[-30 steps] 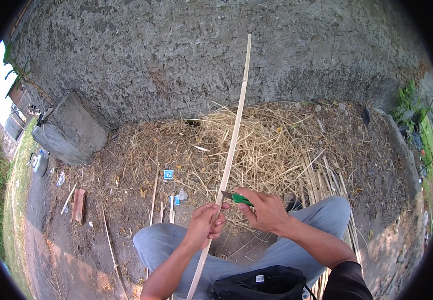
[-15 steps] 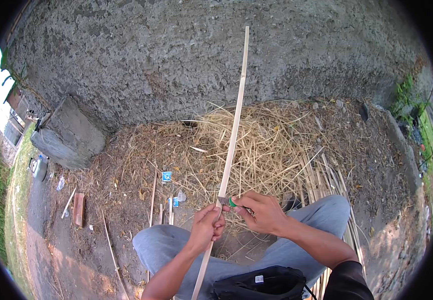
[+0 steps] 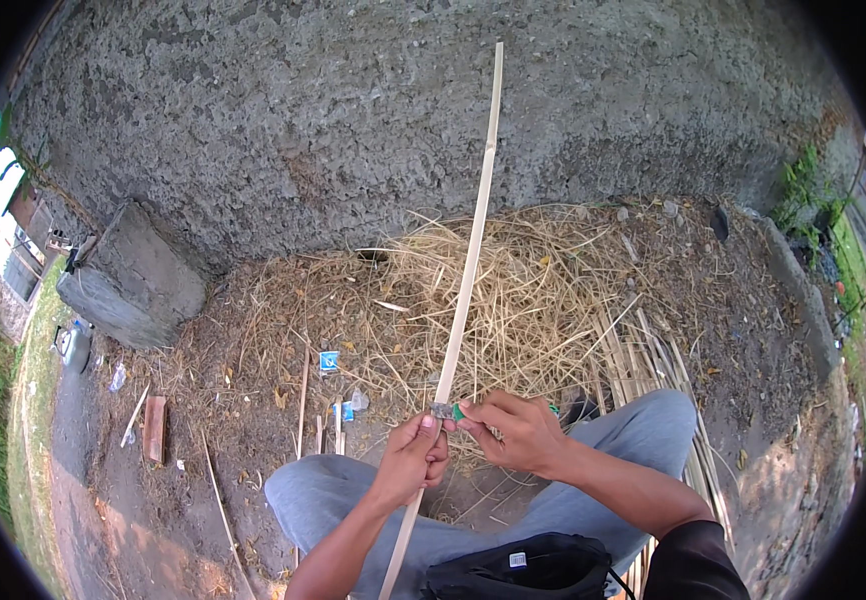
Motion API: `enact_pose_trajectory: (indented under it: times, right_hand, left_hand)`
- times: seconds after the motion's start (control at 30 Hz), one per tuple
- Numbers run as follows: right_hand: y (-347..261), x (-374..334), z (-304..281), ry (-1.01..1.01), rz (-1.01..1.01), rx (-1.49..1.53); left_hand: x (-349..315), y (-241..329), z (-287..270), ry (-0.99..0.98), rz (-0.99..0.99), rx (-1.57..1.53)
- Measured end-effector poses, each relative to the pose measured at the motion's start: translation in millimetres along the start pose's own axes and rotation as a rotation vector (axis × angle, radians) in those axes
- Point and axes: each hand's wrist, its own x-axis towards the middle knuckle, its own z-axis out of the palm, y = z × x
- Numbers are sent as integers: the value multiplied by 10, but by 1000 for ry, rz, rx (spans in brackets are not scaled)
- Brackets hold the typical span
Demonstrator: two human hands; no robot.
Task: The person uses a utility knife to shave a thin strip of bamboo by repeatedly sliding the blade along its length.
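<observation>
Head view, pale strip: your pale strip (image 3: 473, 240), bamboo by its look, runs from the lower edge between your legs (image 3: 328, 490), through your grasp and up past the heap of shavings (image 3: 533, 300); its far end shows against the rough grey wall (image 3: 373, 110), though whether it touches there you cannot tell.

Left hand: your left hand (image 3: 410, 455) is closed around the strip, thumb on top, just below the blade.

Right hand: your right hand (image 3: 513, 430) grips the green-handled knife (image 3: 459, 411) (most of the handle is hidden by your fingers), its grey blade lying across the strip.

Strip's handling: it should feel light and springy, stiff enough to stand out from one grasp, yet its long far end will probably sway; the edges may be sharp and could splinter.

Where to hold: pinch it flat near the cut, with your left thumb clear of the blade's edge; the knot-like joint near the far end looks less even.

Around you: more strips (image 3: 633, 365) lie to the right of the heap, and a black bag (image 3: 493, 575) sits in your lap.
</observation>
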Motion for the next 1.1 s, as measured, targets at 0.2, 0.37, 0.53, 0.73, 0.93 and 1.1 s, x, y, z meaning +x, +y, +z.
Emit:
enact_pose_trajectory:
  times: [0.2, 0.37, 0.53, 0.73, 0.93, 1.1]
  right_hand:
    - [16, 15, 30, 72, -78, -74]
    - [80, 46, 49, 124, -106, -78]
    - [90, 66, 21, 140, -111, -98]
    - [107, 108, 10, 228, -128, -127]
    - [289, 232, -109, 262, -62, -72]
    - [296, 311, -186, 304, -32, -71]
  left_hand:
    - [-42, 10, 35, 14, -11, 18]
    - [-23, 20, 82, 23, 28, 50]
    - [-24, 74, 133, -2, 33, 39]
    - [-42, 79, 174, -22, 8, -40]
    - [-127, 62, 260, -42, -66, -66]
    - [-177, 87, 248, -45, -15, 58]
